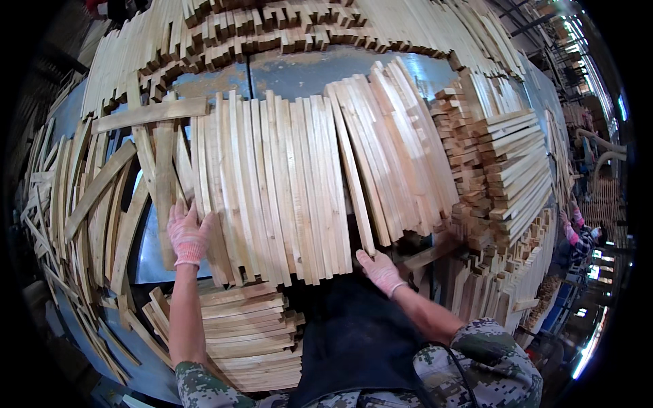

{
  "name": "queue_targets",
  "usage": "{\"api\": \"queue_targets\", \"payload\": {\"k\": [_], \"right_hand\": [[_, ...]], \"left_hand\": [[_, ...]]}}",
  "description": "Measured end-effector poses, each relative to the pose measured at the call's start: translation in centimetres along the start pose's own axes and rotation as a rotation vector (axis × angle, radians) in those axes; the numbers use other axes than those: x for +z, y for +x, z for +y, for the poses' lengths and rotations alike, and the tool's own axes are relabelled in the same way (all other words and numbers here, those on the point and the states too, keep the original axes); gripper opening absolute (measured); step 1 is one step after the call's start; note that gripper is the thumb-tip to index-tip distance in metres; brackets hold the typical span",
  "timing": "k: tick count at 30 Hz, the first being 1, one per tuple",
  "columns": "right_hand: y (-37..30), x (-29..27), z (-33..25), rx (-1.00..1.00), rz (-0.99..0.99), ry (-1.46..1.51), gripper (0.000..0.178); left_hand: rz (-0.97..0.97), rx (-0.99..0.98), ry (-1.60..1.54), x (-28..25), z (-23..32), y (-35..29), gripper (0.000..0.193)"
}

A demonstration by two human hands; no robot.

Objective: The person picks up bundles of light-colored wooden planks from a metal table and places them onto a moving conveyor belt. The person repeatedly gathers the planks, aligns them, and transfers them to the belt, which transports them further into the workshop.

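Note:
A row of pale wooden strips (pixel 286 183) lies side by side in front of me, pointing away from me. My left hand (pixel 188 233), in a pinkish knit glove, rests at the row's left edge. Its fingers are spread and touch the outermost strips. At the near side, my right hand (pixel 381 273), gloved alike, closes on the near end of a wooden strip (pixel 355 183). That strip lies slightly askew, beside a narrow dark gap in the row. The right hand's fingertips are partly hidden by the strip's end.
Loose, crooked strips (pixel 102 194) are heaped on the left. Stacked strips (pixel 513 173) stand on the right, and long piles (pixel 272 30) line the far side of the blue-grey table (pixel 292 71). Another stack (pixel 248 336) sits near my left forearm. A co-worker (pixel 578 238) is at far right.

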State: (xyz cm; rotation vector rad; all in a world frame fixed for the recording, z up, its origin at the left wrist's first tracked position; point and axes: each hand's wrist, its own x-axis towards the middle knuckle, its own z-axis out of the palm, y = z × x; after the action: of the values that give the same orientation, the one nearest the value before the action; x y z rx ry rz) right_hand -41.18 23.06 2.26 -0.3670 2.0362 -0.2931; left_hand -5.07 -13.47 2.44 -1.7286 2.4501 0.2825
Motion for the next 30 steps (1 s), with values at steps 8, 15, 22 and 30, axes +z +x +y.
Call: {"api": "queue_targets", "payload": {"k": [8,15,22,30], "right_hand": [[4.4,-5.4,-7.1,-0.246,0.122,-0.12,0.067],[10.7,1.5,-9.6,-0.497,0.323,0.221,0.081],[10.9,3.0,-9.8,-0.622,0.169,0.634,0.083],[10.5,1.6,-6.8,-0.542,0.172,0.826,0.077]], "left_hand": [[-0.036,-0.103,-0.166,4.6,-1.1,1.1,0.083],[0.201,-0.007,-0.247,2.4,1.9,0.9,0.085],[-0.076,-0.281,-0.703,0.9,2.2,-0.9,0.11],[-0.21,-0.316,-1.054,3.3,2.4,-2.0,0.104]]}}
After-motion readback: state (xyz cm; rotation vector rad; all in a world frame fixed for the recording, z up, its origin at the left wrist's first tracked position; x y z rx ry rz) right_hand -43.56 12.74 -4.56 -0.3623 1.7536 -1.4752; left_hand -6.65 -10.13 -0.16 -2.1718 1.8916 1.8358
